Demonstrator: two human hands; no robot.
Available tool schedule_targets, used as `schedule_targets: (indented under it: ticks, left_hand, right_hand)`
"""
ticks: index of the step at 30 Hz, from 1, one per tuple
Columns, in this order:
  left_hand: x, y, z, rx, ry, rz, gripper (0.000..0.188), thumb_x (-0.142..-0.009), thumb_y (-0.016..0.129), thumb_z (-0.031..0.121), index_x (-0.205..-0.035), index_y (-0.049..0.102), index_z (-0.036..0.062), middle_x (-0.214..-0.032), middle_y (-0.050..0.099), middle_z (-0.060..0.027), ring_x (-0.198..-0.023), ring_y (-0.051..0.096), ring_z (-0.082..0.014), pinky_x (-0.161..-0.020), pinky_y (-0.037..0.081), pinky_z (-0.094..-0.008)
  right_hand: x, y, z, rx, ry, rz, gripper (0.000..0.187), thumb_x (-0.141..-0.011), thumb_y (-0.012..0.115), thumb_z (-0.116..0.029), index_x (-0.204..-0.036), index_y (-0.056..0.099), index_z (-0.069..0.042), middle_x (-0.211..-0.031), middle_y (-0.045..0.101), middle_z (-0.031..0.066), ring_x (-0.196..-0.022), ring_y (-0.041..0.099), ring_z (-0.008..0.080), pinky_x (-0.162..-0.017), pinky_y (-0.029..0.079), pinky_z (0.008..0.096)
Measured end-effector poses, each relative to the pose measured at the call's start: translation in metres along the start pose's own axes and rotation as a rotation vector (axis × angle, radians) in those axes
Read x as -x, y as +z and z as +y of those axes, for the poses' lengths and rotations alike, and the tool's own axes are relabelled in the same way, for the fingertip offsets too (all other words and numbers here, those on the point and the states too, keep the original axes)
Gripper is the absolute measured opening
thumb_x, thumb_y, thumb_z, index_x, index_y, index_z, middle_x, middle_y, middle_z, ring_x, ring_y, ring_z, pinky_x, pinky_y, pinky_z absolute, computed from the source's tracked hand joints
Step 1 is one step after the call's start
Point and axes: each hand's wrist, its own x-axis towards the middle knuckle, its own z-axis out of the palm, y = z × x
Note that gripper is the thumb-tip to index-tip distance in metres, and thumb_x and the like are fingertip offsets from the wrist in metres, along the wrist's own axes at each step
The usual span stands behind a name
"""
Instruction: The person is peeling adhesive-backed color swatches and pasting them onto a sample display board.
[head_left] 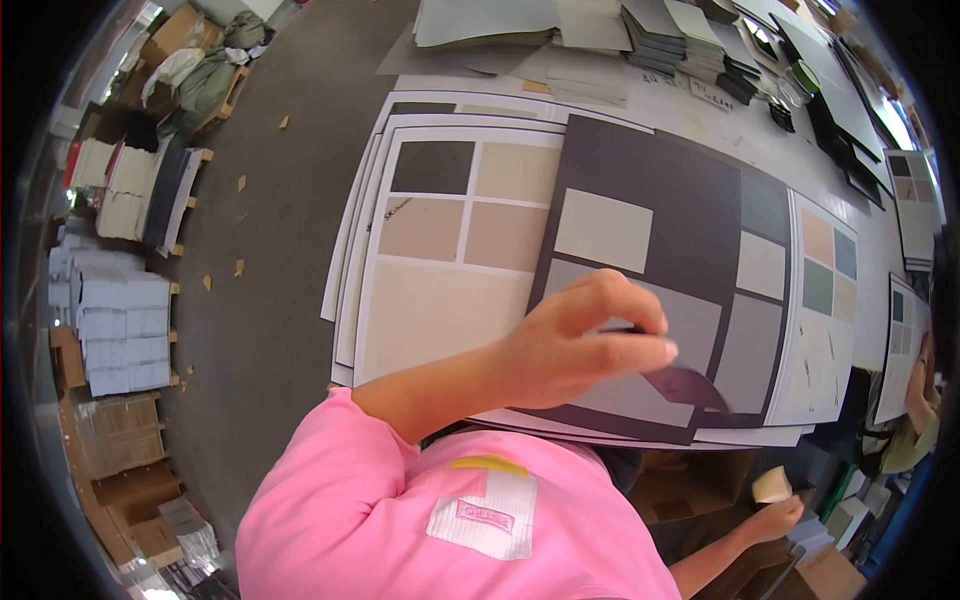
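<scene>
My left hand (590, 340) is closed around a scraper (690, 388) with a thin, broad dark blade. It is above a dark grey sample board (690, 190) that carries light and mid-grey rectangles. The blade tip is close over the board's lower part; I cannot tell whether it touches. Partly under that board, to its left, is a white-edged board (450, 310) with black, beige and pinkish-tan panels. At the lower right, away from the boards, my right hand (775, 522) grips a small cream-coloured pad (772, 486), held beside an open cardboard box (690, 484).
To the right lies another sample board (825, 300) with coloured squares. Stacked grey sheets (655, 50) line the table's far side. Pallets of white paper stacks (125, 320) stand on the floor at left. Another person's arm (918, 385) shows at the far right beside an upright board.
</scene>
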Motion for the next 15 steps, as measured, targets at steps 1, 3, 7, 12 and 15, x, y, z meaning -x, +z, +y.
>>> schedule_targets:
  ticks: [1,3,7,12,15]
  left_hand:
    - [0.002,-0.003,-0.003,-0.017,-0.048,0.006,0.044,-0.078,0.073,-0.01,-0.116,0.067,0.0113,-0.119,0.06,-0.0106,-0.087,0.067,-0.0204,-0.084,0.053,-0.035]
    - [0.002,-0.003,-0.003,0.05,-0.142,0.101,0.049,-0.077,0.072,-0.013,-0.12,0.068,0.0092,-0.148,0.044,-0.0166,-0.085,0.066,-0.0166,-0.075,0.053,-0.0291]
    - [0.004,-0.005,-0.016,0.316,-0.641,0.245,0.029,-0.078,0.068,-0.019,-0.099,0.068,0.0006,-0.159,0.031,-0.0184,-0.084,0.063,-0.0098,-0.075,0.056,-0.0248]
    - [0.006,-0.019,-0.033,0.46,-0.784,0.299,0.015,-0.081,0.072,-0.011,-0.089,0.064,-0.0015,-0.123,0.063,-0.0121,-0.094,0.063,-0.011,-0.083,0.055,-0.0266]
    - [0.008,-0.017,-0.041,0.364,-0.836,0.299,0.015,-0.083,0.072,-0.01,-0.09,0.064,0.0001,-0.112,0.063,-0.0079,-0.091,0.062,-0.0095,-0.081,0.053,-0.0247]
  right_hand:
    - [0.005,0.007,0.011,0.145,0.064,0.005,0.038,-0.099,0.047,-0.029,-0.093,0.063,0.005,-0.095,0.068,0.0223,-0.081,0.064,0.0355,-0.075,0.05,0.0453]
    - [-0.002,0.055,0.097,0.241,-0.013,-0.237,0.025,-0.089,0.06,-0.019,-0.096,0.062,0.005,-0.102,0.068,0.0244,-0.086,0.063,0.0382,-0.08,0.05,0.0455]
    - [0.011,0.08,0.117,0.303,-0.152,-0.134,0.044,-0.086,0.073,-0.02,-0.122,0.062,0.003,-0.115,0.067,0.0231,-0.101,0.065,0.0379,-0.09,0.052,0.0414]
    - [-0.012,0.001,-0.118,-0.166,-0.592,0.286,0.024,-0.099,0.058,-0.008,-0.121,0.062,0.002,-0.111,0.068,0.0148,-0.097,0.066,0.0269,-0.089,0.053,0.036]
    - [0.048,0.013,-0.247,-0.62,-0.635,-0.362,0.029,-0.1,0.054,-0.018,-0.123,0.06,0.0,-0.126,0.061,0.0129,-0.118,0.055,0.022,-0.105,0.04,0.0349]
